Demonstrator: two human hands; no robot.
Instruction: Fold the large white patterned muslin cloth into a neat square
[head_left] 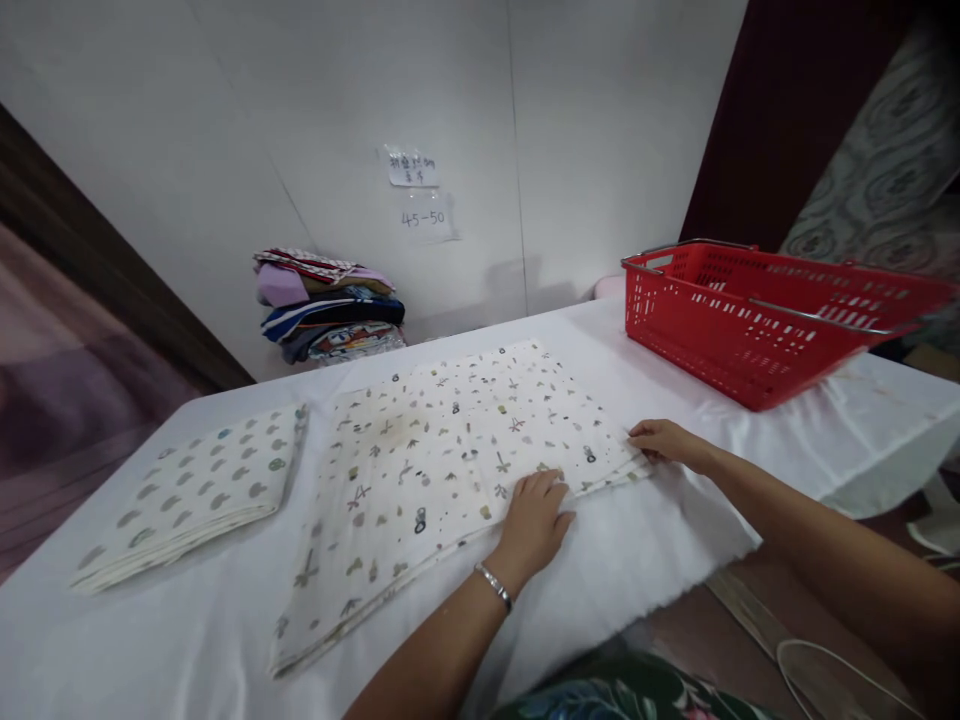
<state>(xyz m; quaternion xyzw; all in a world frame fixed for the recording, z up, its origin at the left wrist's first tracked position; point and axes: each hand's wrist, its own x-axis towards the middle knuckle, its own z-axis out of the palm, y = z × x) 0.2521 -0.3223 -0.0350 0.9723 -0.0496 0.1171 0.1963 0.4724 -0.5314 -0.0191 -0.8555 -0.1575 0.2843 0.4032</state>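
Note:
A white cloth [442,440] with a small plant-like print lies folded in layers in front of me on the table. My left hand [534,515], with a silver bracelet at the wrist, rests flat on its near edge, fingers stretched out over the fabric. At the cloth's near right corner, my right hand [658,442] has its fingers closed on the edge. The thumb and part of the fingertips are hard to make out there. Left of this cloth lies a second folded cloth [214,475], white with a grey leaf-like print, and neither hand touches it.
A white-covered table [600,580] bears both cloths. On its right stands a red plastic basket [697,325] with metal handles. Several folded fabrics [330,310] are stacked at the back left, by the wall. Paper signs [427,218] hang on the wall.

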